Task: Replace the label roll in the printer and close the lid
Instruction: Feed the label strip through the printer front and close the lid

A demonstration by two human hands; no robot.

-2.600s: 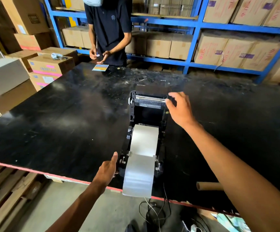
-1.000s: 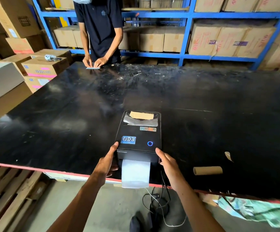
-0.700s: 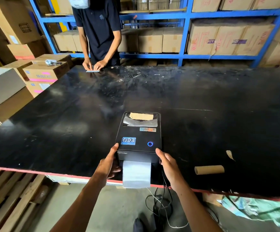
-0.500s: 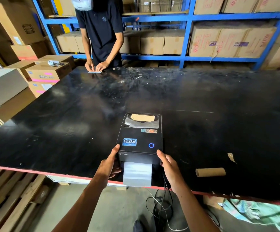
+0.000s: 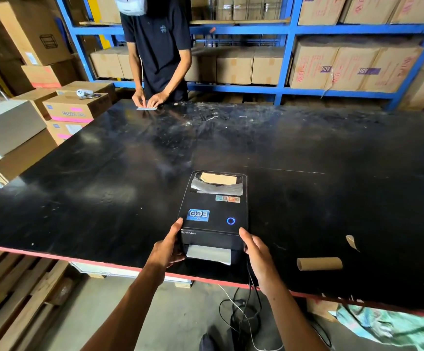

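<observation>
Left hand (image 5: 166, 250) gripping printer (image 5: 213, 219) at front-left corner, thumb lying up along side, fingers curling under. Printer sitting near front edge of black table (image 5: 104, 188), lid (image 5: 216, 201) lying shut, label strip (image 5: 208, 254) sticking out front slot between hands. Right hand (image 5: 256, 252) pressing front-right corner, fingers partly curled. Empty cardboard core (image 5: 319, 263) lying right, apart.

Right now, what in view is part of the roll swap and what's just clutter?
Job: printer, lid shut; label strip at its slot; left hand and right hand on its sides.
Lying about: empty cardboard core; paper scrap; cables.
</observation>
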